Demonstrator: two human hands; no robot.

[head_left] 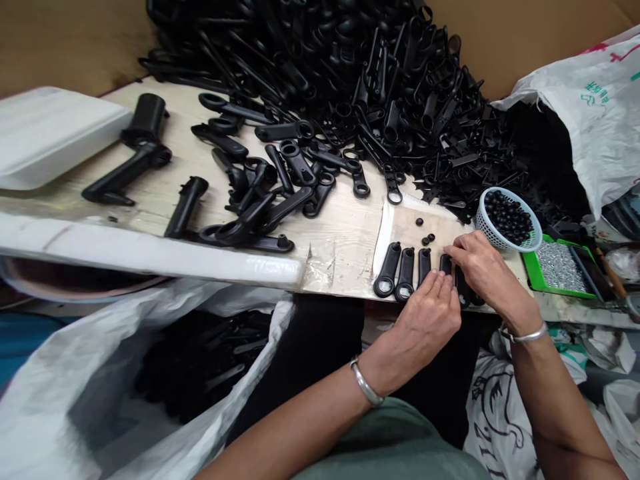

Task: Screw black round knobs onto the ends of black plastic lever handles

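Several black plastic arms with a ring at one end stand side by side in a row at the table's front edge, among them a black arm point(387, 270) at the row's left end. My left hand point(433, 310) lies over the lower part of the row, fingers stretched out and resting on an arm. Above it, my right hand point(483, 267) is closed in a pinch at the top of a neighbouring black arm point(445, 263); its fingertips hide what they hold. A few small black balls point(425, 241) lie just beyond the row.
A blue basket point(534, 235) of black balls and a green tray point(537, 275) with small silvery pieces stand at the right. Behind rises a large heap of black parts point(320, 60). A white foam strip point(150, 252) edges the table; a white sack point(55, 387) hangs below.
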